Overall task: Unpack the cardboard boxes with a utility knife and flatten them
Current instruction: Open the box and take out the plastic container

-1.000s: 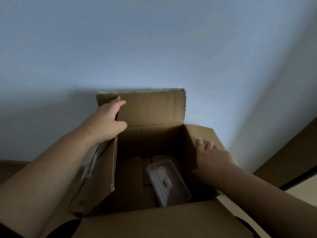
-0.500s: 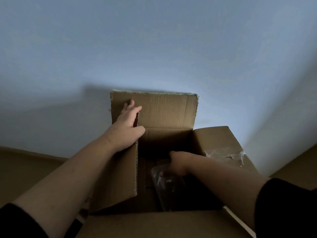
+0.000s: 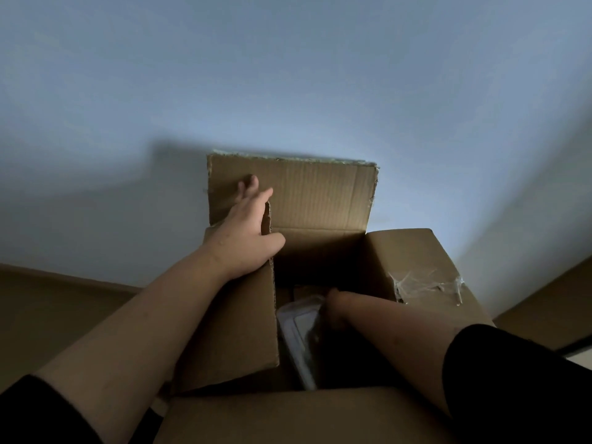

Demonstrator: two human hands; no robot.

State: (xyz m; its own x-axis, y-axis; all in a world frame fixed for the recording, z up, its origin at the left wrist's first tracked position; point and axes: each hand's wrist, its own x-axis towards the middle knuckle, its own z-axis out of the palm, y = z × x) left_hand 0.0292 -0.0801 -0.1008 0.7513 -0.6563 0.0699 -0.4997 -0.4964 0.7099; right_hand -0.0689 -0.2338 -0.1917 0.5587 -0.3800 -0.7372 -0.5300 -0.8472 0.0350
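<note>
An open cardboard box [image 3: 416, 261] fills the lower middle of the view, its far flap [image 3: 320, 193] upright against the wall. My left hand [image 3: 246, 232] holds the left flap [image 3: 230, 331], with the thumb over its corrugated edge and the fingers stretched towards the far flap. My right hand [image 3: 338, 310] reaches deep inside the box and touches the right side of a clear plastic container [image 3: 301, 334]. Its fingers are hidden in the dark. No utility knife is in view.
Torn clear tape [image 3: 426, 283] clings to the right flap. The near flap [image 3: 288, 418] lies flat towards me. A pale wall [image 3: 288, 75] rises right behind the box. Brown surfaces lie to the left [image 3: 48, 309] and right [image 3: 544, 309].
My right hand left the right flap and went down into the box to the plastic container. My left hand stayed on the left flap while the view shifted.
</note>
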